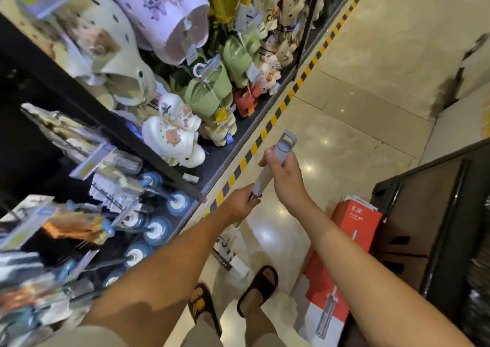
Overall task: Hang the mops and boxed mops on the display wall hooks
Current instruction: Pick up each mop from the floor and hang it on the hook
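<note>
Both hands on mop handle (267,173): right hand (285,171) wrapped below hanging loop, left hand (242,203) gripping lower; red box (355,222) on floor beside feet

Legible print: only on the red mop box
Two large white Chinese characters, too blurred to read for certain, head the red mop box (355,222), lower right of the right hand (286,174) gripping the mop handle (263,179); hang tags (222,115) upper left are unreadable

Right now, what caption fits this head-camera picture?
Left hand and right hand hold a grey mop handle near a red mop box.
</note>
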Demonstrator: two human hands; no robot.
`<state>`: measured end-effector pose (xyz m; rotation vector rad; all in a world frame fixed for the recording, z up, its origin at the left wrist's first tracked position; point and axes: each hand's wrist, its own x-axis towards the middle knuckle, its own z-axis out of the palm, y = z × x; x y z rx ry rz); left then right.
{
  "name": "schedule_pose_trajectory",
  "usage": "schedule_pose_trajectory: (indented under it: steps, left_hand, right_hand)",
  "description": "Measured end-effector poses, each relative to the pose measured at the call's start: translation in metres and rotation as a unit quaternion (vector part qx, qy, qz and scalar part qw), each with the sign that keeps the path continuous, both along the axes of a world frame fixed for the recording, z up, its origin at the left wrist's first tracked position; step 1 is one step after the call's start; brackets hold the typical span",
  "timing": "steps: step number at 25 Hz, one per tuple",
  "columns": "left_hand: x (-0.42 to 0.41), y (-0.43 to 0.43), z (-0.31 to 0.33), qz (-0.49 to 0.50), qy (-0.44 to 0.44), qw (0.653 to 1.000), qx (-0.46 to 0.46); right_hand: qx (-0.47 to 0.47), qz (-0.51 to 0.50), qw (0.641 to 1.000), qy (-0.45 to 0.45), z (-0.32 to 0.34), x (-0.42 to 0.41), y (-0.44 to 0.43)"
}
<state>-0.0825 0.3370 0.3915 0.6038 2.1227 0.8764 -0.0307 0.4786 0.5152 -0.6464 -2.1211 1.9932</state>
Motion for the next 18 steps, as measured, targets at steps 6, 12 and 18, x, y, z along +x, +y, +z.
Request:
schedule_pose_trajectory:
  steps: [6, 12, 18]
  left_hand:
    - [0.044, -0.082, 0.025, 0.04, -0.025, 0.999, 0.011]
    - [0.095, -0.152, 0.068, 0.036, 0.029, 0.999, 0.022]
    - [0.158, -0.211, 0.128, 0.015, 0.058, 0.997, 0.043]
  right_hand:
    - [-0.009, 0.13, 0.991, 0.033, 0.026, 0.041, -0.075]
    - [-0.006, 0.125, 0.991, 0.044, 0.07, 0.098, -0.159]
    - [0.044, 0.127, 0.986, 0.096, 0.126, 0.166, -0.218]
